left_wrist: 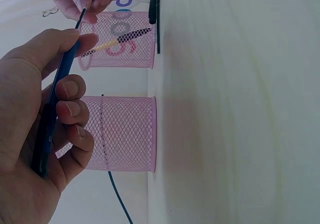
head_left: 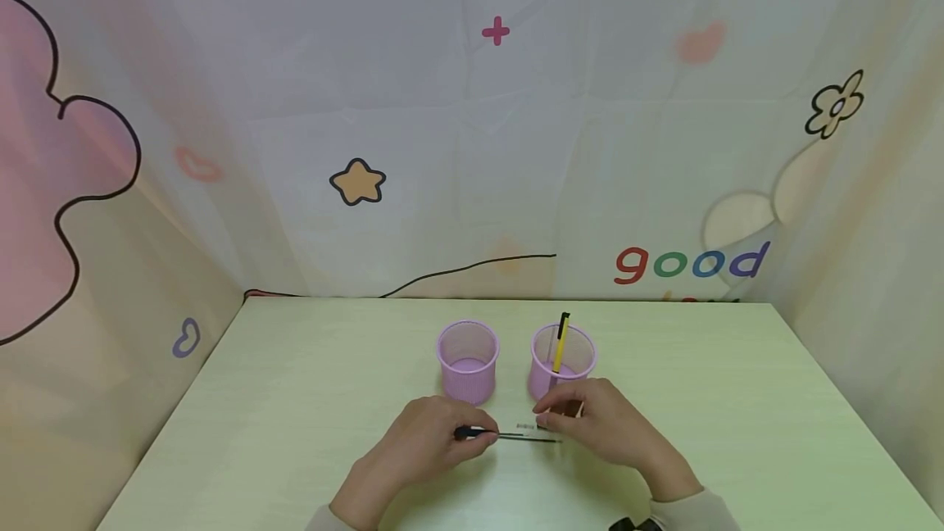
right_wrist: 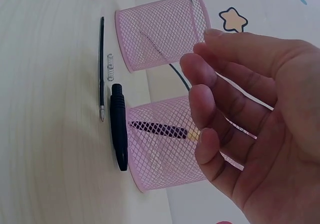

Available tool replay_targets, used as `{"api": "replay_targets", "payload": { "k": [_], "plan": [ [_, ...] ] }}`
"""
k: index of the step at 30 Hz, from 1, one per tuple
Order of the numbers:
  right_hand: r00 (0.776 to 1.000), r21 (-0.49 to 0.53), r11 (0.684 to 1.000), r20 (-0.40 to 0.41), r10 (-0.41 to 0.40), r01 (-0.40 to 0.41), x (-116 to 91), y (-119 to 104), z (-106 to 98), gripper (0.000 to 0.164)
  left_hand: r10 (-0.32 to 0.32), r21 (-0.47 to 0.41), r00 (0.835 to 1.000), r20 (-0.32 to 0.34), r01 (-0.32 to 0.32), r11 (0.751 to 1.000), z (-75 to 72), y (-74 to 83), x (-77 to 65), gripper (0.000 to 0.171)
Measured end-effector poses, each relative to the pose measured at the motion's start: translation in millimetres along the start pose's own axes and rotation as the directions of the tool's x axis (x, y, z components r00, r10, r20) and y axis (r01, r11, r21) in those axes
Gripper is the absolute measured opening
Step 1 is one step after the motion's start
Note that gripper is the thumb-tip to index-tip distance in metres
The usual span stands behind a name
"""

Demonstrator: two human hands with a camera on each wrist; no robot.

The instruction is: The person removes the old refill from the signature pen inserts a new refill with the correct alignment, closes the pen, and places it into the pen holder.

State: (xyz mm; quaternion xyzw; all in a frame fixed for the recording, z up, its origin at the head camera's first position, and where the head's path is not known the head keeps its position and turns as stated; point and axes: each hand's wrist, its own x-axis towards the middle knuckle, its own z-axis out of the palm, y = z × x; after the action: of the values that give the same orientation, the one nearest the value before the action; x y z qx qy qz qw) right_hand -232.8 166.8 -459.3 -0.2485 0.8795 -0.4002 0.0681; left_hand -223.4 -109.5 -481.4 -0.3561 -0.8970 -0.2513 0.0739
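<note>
My left hand (head_left: 435,437) grips a dark pen (left_wrist: 52,106) that looks blue in the left wrist view, a thin dark rod standing out of its front end. Close to that rod's tip is my right hand (head_left: 601,420), its fingers loosely bent and apart from the thumb, holding nothing visible. Below the hands a pen refill (right_wrist: 102,66) with a metal tip lies on the table. Beside it are a small spring (right_wrist: 110,67) and a black pen barrel section (right_wrist: 119,129), mostly hidden behind my right hand in the head view.
Two pink mesh pen cups stand just beyond my hands: a left cup (head_left: 469,385) and a right cup (head_left: 539,386). A yellow and black pen (head_left: 560,347) leans in the right one. Behind the pale table (head_left: 310,367) hangs a printed curtain (head_left: 420,64).
</note>
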Motion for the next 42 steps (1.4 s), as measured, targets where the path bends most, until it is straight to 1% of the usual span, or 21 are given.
{"api": "replay_targets", "payload": {
  "k": [6,14,22,30,36,42],
  "plan": [
    [1.000,-0.005,1.000,-0.001,0.030,-0.030,-0.8,2.2,-2.0,0.017,-0.003,0.007,1.000,0.002,0.003,1.000,0.2,-0.5,0.0,0.008],
    [0.999,-0.063,0.997,-0.013,0.047,-0.048,-2.4,4.4,-6.4,0.013,0.003,0.018,1.000,-0.008,-0.003,1.000,0.6,-1.0,-0.2,0.008],
    [0.992,-0.094,0.988,0.012,0.123,-0.121,-1.4,8.9,-7.1,0.018,-0.004,0.007,1.000,0.005,0.004,1.000,0.3,-0.8,0.1,0.008],
    [0.984,-0.131,0.975,-0.003,0.180,-0.179,-1.4,10.4,-7.6,0.016,-0.020,0.013,1.000,0.018,0.020,1.000,-0.5,-0.8,-0.6,0.009],
    [0.982,-0.189,0.964,-0.031,0.187,-0.189,-1.8,14.4,-7.1,0.015,-0.021,0.021,1.000,0.023,0.021,1.000,-0.3,-2.0,-0.1,0.009],
    [0.977,-0.201,0.956,-0.052,0.205,-0.212,-0.4,18.7,-5.6,0.013,-0.026,0.027,0.999,0.034,0.026,0.999,-0.4,-3.0,0.1,0.009]
  ]
}}
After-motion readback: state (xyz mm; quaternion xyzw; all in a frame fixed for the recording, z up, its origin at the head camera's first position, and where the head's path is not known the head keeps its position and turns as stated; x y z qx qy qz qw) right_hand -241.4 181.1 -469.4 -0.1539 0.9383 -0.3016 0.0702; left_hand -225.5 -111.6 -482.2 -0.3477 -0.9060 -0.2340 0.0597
